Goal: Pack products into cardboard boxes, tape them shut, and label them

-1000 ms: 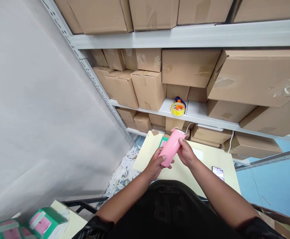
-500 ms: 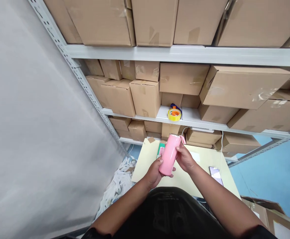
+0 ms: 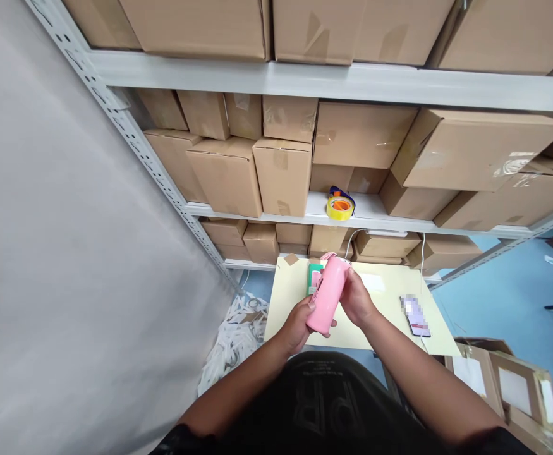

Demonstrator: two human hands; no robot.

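A pink bottle (image 3: 330, 297) with a pink strap at its top is tilted above the pale yellow table (image 3: 283, 303), its top leaning away and to the right. My left hand (image 3: 297, 327) is wrapped around its lower part, with fingertips showing under the base. Closed against its upper right side is my right hand (image 3: 358, 299), whose fingers are partly hidden behind the bottle. Dark markings run along the bottle's left side, too small to read. Just behind it on the table stands a green and pink box (image 3: 313, 277), partly covered by the bottle.
Shelves full of cardboard boxes (image 3: 283, 180) rise behind the table. A yellow tape roll (image 3: 340, 208) sits on the middle shelf. A phone (image 3: 416, 317) lies at the table's right. White paper scraps (image 3: 231, 335) cover the floor at left; open cartons (image 3: 513, 385) stand at lower right.
The bottle has turned in my hands: its strap has gone from the right of the top to the left, and dark markings now show. The camera view has shifted slightly.
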